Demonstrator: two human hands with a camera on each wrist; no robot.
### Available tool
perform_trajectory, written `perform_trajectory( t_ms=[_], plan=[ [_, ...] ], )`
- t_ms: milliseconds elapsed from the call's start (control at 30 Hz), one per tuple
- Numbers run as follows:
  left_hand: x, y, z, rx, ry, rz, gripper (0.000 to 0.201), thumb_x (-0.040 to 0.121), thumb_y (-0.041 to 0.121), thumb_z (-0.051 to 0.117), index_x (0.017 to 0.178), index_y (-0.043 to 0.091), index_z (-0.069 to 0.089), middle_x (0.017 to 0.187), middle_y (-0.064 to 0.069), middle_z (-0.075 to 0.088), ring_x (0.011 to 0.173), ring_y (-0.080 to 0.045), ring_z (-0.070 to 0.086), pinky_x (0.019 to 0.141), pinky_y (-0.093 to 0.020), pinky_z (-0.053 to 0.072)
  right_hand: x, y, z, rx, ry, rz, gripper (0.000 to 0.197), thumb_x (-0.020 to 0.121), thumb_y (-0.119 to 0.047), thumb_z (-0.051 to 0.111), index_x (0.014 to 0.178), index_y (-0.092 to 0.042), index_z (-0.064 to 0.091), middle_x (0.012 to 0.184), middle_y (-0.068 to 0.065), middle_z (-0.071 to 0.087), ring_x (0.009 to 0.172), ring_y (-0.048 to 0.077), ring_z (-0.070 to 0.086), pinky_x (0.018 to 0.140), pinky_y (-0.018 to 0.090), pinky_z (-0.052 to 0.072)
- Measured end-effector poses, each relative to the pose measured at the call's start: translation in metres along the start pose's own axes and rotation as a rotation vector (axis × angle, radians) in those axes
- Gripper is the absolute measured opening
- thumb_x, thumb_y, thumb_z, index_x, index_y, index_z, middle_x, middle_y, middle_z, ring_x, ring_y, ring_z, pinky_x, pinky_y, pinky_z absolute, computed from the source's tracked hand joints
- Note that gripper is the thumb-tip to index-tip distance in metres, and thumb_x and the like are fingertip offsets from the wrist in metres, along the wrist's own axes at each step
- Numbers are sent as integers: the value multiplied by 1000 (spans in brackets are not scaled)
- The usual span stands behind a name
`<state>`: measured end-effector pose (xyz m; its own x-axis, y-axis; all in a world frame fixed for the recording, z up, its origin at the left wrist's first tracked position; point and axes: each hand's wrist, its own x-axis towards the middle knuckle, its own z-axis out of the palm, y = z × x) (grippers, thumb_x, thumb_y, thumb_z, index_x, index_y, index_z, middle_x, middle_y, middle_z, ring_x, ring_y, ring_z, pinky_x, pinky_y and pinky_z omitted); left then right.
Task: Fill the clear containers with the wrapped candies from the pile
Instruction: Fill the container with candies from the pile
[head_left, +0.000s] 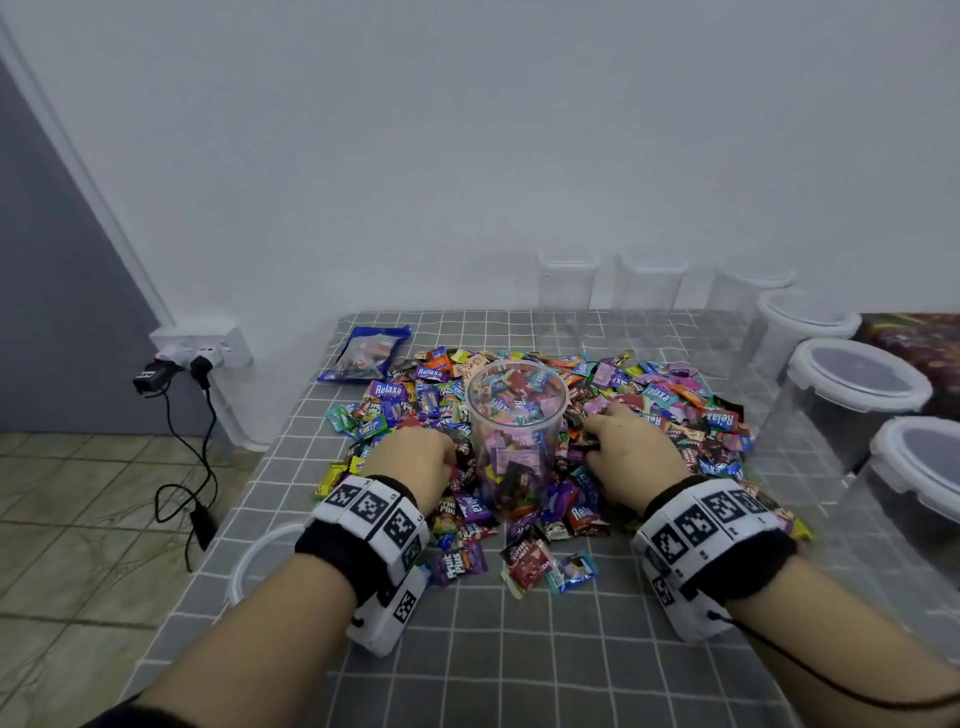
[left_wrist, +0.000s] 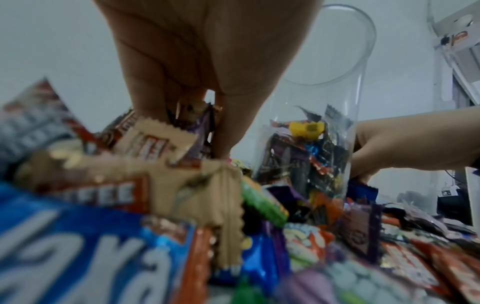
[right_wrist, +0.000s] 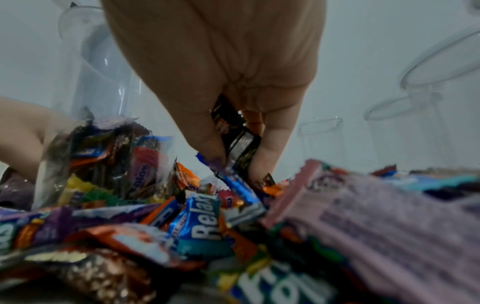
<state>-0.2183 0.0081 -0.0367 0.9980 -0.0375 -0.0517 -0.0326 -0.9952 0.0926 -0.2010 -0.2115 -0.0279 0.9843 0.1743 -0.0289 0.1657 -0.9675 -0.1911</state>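
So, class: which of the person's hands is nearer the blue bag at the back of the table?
Left. The left hand digs into the candies on the blue bag's side of the jar; the right hand works beyond it.

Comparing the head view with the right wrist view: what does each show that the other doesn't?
Head only: the lidded containers at the right, the blue bag, the wall socket, the loose lid at the table's left edge.
Right wrist only: the right hand's fingers pinching a dark candy.
Both: the part-filled jar in the pile, the left hand beside it, and empty containers behind.
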Motion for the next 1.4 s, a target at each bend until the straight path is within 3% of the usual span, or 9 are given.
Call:
perform_trajectory(
  t_ms=[267,433,533,733,933,1033,1133,1233,1400],
  plan=[
    [-6,-9,-2,-208,203,-72,18,92,26,52,100,29,68,106,2,62,97,-18,58,86,-33,48,-1,9,-4,157,149,50,24,90,-15,52,112,-10,61,111,9,52,99,28,53,80,33,42],
    [-13,-9,-9,-310,287,-70,18,92,27,53,103,28,68,105,3,61,97,-16,56,84,-30,44,-5,9,-13,256,252,51,19,92,-15,52,106,-7,62,102,8,52,96,27,51,72,29,33],
    [-15,-7,-18,-367,352,-57,18,92,28,54,103,28,69,104,3,63,98,-16,56,85,-30,44,-9,1,-29,339,360,-6,19,92,-16,54,108,-10,63,107,9,53,95,25,50,72,27,30],
    [-18,-2,-39,-467,520,-8,17,91,25,57,102,26,71,100,5,64,95,-13,56,82,-26,41,-20,-32,-57,503,573,-204,18,90,-14,59,106,-14,68,100,-1,51,88,10,46,73,17,30],
    [-19,2,-52,-497,594,30,17,90,24,58,102,24,71,99,3,66,95,-14,57,82,-27,42,-20,-56,-49,436,441,-281,18,89,-15,59,105,-13,66,104,4,54,93,20,53,73,24,34],
    [-20,3,-54,-482,604,43,17,91,24,58,101,24,71,101,4,65,95,-13,57,81,-27,41,-21,-62,-50,365,381,-263,26,88,-18,59,113,-14,62,109,2,53,96,22,53,71,27,33],
    [-21,4,-56,-490,607,49,16,91,24,58,101,24,71,100,4,65,96,-13,56,81,-25,39,-21,-63,-56,324,327,-253,37,87,-19,58,124,-17,55,117,3,52,101,22,52,77,28,36],
    [-21,4,-57,-488,618,56,17,91,23,58,101,23,71,102,4,65,97,-13,56,82,-23,38,-20,-64,-59,326,316,-255,40,87,-19,58,126,-18,53,119,2,51,101,21,52,78,27,38],
    [-23,5,-59,-508,615,67,16,91,23,58,101,23,71,101,4,65,97,-14,56,85,-30,44,-21,-60,-53,414,352,-265,39,84,-24,64,122,-17,56,117,0,52,103,16,52,82,26,39]
  ],
)
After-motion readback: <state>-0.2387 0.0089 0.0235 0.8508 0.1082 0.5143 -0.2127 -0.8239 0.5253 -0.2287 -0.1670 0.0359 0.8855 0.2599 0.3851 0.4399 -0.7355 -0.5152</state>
